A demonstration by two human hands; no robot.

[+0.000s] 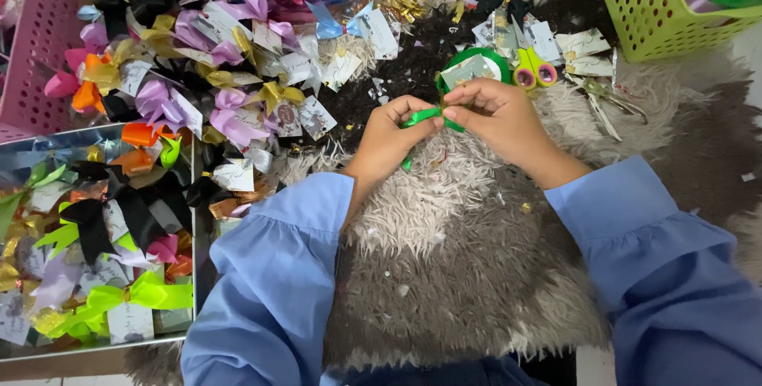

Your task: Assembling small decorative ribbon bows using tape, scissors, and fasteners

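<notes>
Shaggy grey-and-dark fur rug [468, 275] covers the working surface, seen from above with both arms in blue sleeves [278, 275] reaching over it. At the centre of the view a narrow strip of green ribbon [421, 116] is held between the two hands, just above the rug; one end trails down below the left hand toward the fur. The left hand [390, 136] has its thumb and forefinger pressed together on the ribbon's left part, and the right hand [496, 112] pinches the ribbon's right end with its fingertips, the other fingers curled in. Just behind the right hand lies a green ribbon spool [476, 65] with a card resting on it, and beside that a pair of scissors with yellow and pink handles [533, 72]. Small printed cards [583, 45] and a pair of metal tweezers [603, 100] lie to the right of the scissors. A lime-green plastic basket [651, 13] stands at the upper right corner. To the left of the hands a heap of finished bows on cards [206, 76] in purple, yellow, black and pink spreads across the rug, with a pink basket [40, 45] at its far edge. At lower left a clear tray [194, 195] holds more bows in black, orange and bright green.
</notes>
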